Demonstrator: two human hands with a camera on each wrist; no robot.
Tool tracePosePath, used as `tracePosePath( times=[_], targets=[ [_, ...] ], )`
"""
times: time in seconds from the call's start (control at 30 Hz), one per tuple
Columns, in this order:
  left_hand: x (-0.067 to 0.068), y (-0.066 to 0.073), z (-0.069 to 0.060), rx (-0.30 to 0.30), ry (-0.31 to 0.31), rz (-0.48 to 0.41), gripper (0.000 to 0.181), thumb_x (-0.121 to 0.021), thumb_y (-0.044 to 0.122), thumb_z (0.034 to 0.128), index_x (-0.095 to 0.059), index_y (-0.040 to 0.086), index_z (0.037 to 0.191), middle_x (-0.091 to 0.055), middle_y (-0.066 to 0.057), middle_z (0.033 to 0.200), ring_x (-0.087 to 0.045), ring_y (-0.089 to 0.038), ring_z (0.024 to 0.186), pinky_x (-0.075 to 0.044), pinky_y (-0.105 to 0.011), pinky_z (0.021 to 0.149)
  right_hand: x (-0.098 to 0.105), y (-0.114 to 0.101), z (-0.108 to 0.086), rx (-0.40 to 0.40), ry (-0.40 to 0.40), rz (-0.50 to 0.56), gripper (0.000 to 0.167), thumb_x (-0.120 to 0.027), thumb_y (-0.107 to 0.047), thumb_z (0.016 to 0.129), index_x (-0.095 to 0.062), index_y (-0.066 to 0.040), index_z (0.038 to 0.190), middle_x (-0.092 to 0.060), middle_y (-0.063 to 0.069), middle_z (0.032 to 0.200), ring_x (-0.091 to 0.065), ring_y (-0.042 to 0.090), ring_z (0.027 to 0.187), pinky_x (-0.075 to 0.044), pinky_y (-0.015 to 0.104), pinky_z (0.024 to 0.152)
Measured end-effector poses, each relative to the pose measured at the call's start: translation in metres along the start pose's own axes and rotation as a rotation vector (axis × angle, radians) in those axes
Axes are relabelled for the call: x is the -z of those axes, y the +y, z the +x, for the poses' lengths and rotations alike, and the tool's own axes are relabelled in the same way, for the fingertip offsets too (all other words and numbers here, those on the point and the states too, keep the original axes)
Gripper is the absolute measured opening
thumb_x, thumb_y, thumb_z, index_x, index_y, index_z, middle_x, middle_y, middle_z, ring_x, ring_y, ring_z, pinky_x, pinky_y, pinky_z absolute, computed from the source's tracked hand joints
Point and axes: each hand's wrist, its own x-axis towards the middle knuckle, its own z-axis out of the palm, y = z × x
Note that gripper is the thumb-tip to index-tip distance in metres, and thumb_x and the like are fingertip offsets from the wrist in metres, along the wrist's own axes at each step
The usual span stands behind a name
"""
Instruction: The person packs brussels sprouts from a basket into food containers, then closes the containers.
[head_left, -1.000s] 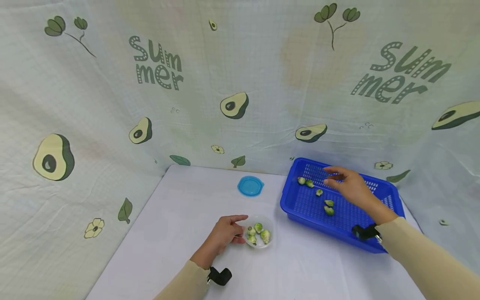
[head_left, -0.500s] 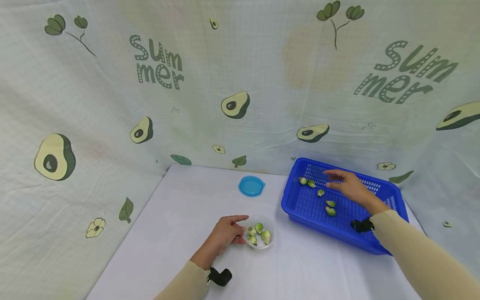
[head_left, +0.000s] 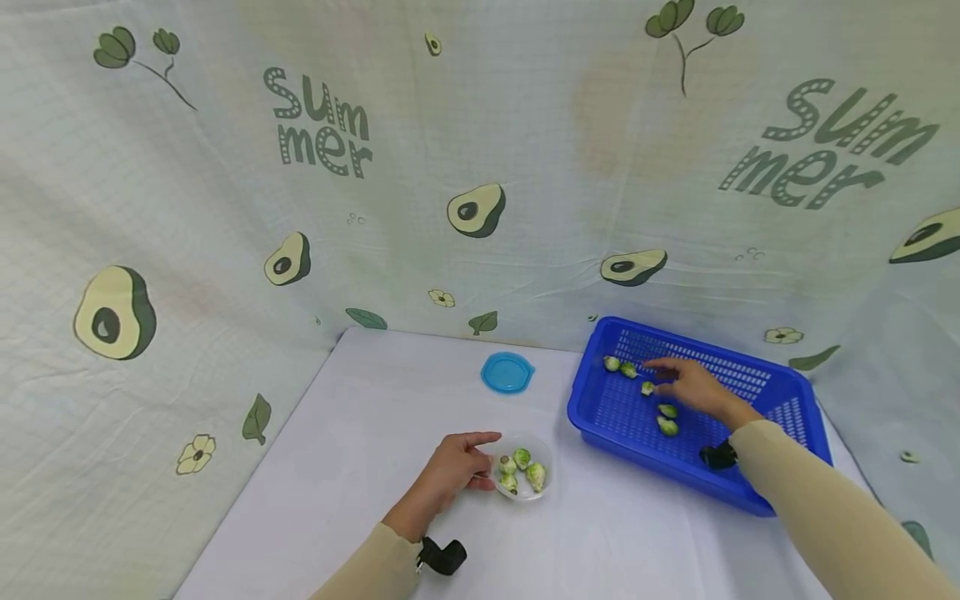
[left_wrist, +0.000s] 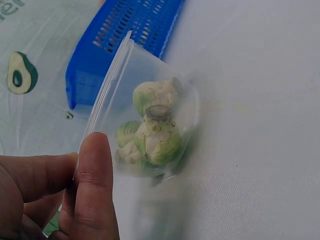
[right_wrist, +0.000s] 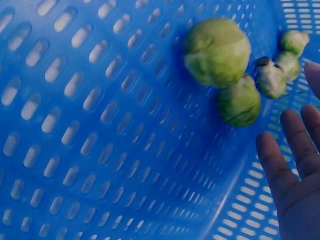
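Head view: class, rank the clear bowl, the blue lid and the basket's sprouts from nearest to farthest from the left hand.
1. Clear bowl: rim pinched by the left hand.
2. Blue lid: beyond the bowl.
3. Sprouts in the blue basket: farthest right.

Slotted blue plastic basket (right_wrist: 150, 102). I count five Brussels sprouts (right_wrist: 216, 52) inside, strung in a loose line. Right hand (right_wrist: 297, 192) at one edge, fingers parted, tips near the smaller-looking sprouts. Stem ends dark on some.
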Motion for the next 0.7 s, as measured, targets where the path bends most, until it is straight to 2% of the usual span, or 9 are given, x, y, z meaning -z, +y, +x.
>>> tracePosePath(
  times=[0.2,0.5,0.7],
  targets=[
    [-0.0010,0.0010,-0.0006,0.001,0.006,0.002,0.048,-0.065,-0.004,0.0942,-0.069,0.009,0.140,-0.060,-0.010,0.087,-0.060,-0.017,0.071,-0.066,-0.031,0.066,-0.0037,0.0066,0.0030,0.014,-0.007,-0.007,0.053,-0.067,-0.004,0.098,-0.053,0.007,0.148,-0.049,0.035,0.152,-0.057,0.053,0.132,-0.057,0.058,0.104],
    [-0.0009,0.0009,-0.0005,-0.001,0.011,0.007,0.048,-0.065,-0.004,0.0946,-0.068,0.009,0.141,-0.060,-0.009,0.087,-0.060,-0.017,0.072,-0.066,-0.031,0.066,-0.0062,0.0060,0.0024,-0.011,-0.046,0.058,0.053,-0.066,0.001,0.098,-0.051,0.012,0.147,-0.048,0.037,0.151,-0.060,0.052,0.128,-0.063,0.048,0.097],
    [-0.0013,-0.0004,0.0009,0.005,0.008,0.000,0.048,-0.065,-0.004,0.0946,-0.068,0.009,0.141,-0.061,-0.009,0.086,-0.060,-0.017,0.071,-0.066,-0.030,0.066,-0.0090,0.0108,0.0022,-0.020,-0.048,-0.010,0.049,-0.068,-0.002,0.096,-0.057,0.010,0.143,-0.061,0.033,0.138,-0.066,0.044,0.119,-0.064,0.046,0.092]
  ],
)
